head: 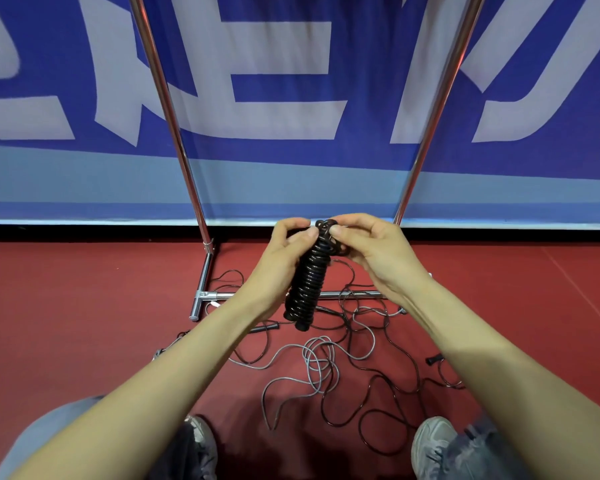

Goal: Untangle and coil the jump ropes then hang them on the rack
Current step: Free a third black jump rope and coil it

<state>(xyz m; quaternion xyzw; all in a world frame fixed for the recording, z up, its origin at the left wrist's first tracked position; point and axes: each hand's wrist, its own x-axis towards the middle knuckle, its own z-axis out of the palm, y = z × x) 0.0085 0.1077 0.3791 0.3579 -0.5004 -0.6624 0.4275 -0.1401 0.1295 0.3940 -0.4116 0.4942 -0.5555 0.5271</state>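
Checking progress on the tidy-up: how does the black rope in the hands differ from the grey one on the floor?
The black jump rope is wound in tight turns into a compact bundle; the grey jump rope sprawls in loose loops. The black one is held up by the left hand and right hand; the grey one lies on the red floor. Neither hangs on the rack yet.

The red floor (pixel 84 278) bears the chrome rack base (pixel 201 294) at centre frame, with tangled black jump ropes (pixel 434 359) and a grey jump rope (pixel 317 360) sprawled across lower centre.
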